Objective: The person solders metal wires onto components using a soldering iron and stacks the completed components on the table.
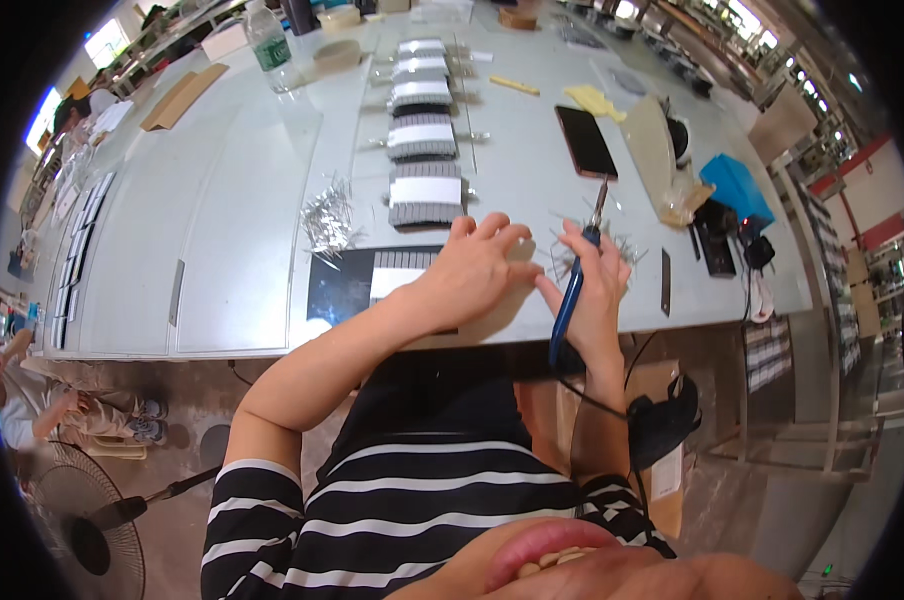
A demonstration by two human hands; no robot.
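Surface & rm., L to R: fan (87,530) on the floor near a seated person (92,415); pale table (232,200) w/ thin seams, its near edge bent by the lens; rack (767,355) beyond the table at R. On the table: bottle (269,45) toward the far side; wire pile (329,220); black plate (337,285) at the near edge w/ a ribbed block (402,262) on it, partly hidden by the L forearm; row of blocks (427,190) running away from the wearer; phone (585,140); blue box (740,190) near the R edge.

Hands & axes: L hand (480,268), fingers bent & apart, is above the R part of the plate; cannot tell if its fingertips pinch anything. R hand (597,295), just beside it, grips the iron (571,297) pen-fashion over the table's near part. Iron's long axis runs away from the wearer, slanting slightly R; tip points to the far side, by the phone's near end; handle end is toward the wearer.

Counts, L to R: bottle, 1; wire piles, 2 (1 each side of the hands); plate, 1; blocks, 1 on plate + approx. 5 in row, the far ones crowded; iron, 1; phone, 1; box, 1.
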